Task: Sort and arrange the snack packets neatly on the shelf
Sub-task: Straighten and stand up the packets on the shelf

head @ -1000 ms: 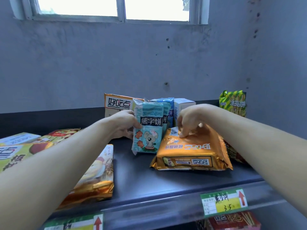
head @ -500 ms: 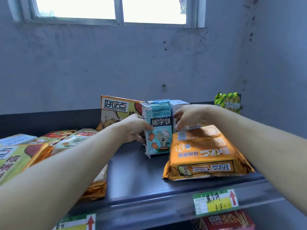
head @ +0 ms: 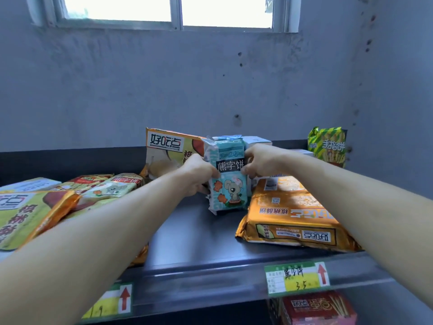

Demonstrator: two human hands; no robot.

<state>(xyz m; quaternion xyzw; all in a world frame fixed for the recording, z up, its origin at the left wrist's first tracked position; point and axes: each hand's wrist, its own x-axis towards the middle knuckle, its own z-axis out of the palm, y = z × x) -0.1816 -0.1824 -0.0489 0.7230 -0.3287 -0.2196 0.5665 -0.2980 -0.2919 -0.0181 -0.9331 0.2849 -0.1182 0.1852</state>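
Left hand (head: 199, 174): thumb on the front face, the other fingers curled round the left edge of the blue bear-biscuit packet (head: 228, 188). Right hand (head: 262, 163): fingers clamped on the right edge, level with the black name band. Both bare forearms reach in straight, from 7 and 5 o'clock of the frame, wrists roughly level. The packet stands upright near mid-depth of the dark shelf (head: 199, 235), print facing the camera: a cartoon bear and orange flowers on glossy, slightly crinkled film. Whether the bottom seam touches the deck cannot be told. Just behind it at 12 o'clock are another blue packet top (head: 228, 137) and a white box (head: 256, 140). At 10 o'clock an orange-and-white packet (head: 168, 146) stands upright. At 4 o'clock, just beside it, a gold foil packet (head: 293, 214) lies flat, pillow-shaped, print upside down. At 2 o'clock, well apart, a green-and-yellow striped packet (head: 328, 146) stands in the corner. At 9 o'clock is a loose heap of flat packets (head: 107, 188). The shelf is matte metal, and its front rail carries a green-and-yellow price tag (head: 297, 277).
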